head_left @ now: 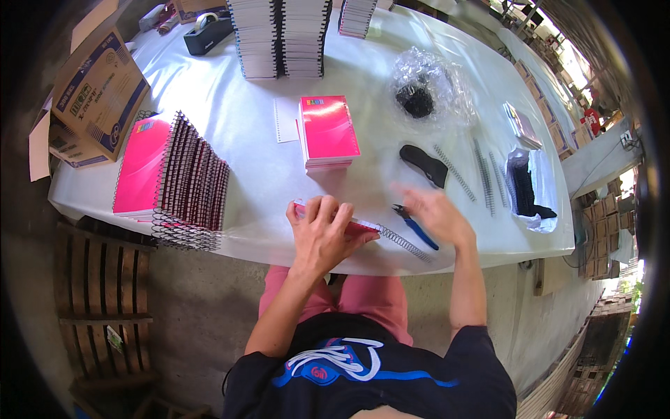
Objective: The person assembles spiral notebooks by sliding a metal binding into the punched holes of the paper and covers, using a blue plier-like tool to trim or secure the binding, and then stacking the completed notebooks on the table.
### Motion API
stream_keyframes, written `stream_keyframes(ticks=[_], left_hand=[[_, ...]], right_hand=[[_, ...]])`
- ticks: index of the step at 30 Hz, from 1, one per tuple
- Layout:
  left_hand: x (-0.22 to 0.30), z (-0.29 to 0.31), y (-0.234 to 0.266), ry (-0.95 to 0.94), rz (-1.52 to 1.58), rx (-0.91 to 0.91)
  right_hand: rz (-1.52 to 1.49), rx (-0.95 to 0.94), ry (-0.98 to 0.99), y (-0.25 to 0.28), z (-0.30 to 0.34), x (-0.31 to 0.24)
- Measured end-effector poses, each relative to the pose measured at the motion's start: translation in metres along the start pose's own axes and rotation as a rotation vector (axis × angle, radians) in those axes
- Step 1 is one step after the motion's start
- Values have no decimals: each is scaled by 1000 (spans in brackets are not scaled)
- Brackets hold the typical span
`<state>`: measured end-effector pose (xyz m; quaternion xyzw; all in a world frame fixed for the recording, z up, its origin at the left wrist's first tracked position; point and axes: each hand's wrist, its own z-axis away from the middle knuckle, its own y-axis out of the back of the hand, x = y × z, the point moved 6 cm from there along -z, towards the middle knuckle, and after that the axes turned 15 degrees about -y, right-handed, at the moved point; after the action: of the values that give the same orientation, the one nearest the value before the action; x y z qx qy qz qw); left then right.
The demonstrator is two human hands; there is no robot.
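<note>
My left hand (321,230) is closed around a small pink notebook (361,227), tilted up near the table's front edge. A dark wire coil (408,246) sticks out from the notebook's right end. My right hand (440,215) is over the table to the right, its fingers smeared by motion. Just beneath and beside it lie blue-handled pliers (423,236). Beyond the notebook stands a stack of pink-covered pads (329,129), with a white punched sheet (285,120) next to it. A black elongated object (423,165) and several loose coils (483,174) lie farther right.
Coil-bound pink notebooks (143,171) are piled at the left, near an open cardboard box (98,105). Tall notebook stacks (279,38) and a tape dispenser (208,35) stand at the back. Clear plastic (447,84) and a white wrapper (541,167) with black contents lie right.
</note>
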<state>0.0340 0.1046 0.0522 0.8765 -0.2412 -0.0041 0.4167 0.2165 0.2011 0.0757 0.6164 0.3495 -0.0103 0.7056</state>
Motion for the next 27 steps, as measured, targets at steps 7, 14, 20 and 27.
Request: stream_keyframes(ticks=[7,14,20,27], left_hand=[[1,-3,9,-22,73,11],[-1,5,7,-22,127,57],[-1,1,12,-47,179,74],[-8,0,9,-26,230,65]], right_hand=[[313,482,-203,14,-20,83],[-995,-371,65,-24,8,-22],[-737,-203,121,-26,7,-25],[-405,-109,-56,-26,-6,-38]])
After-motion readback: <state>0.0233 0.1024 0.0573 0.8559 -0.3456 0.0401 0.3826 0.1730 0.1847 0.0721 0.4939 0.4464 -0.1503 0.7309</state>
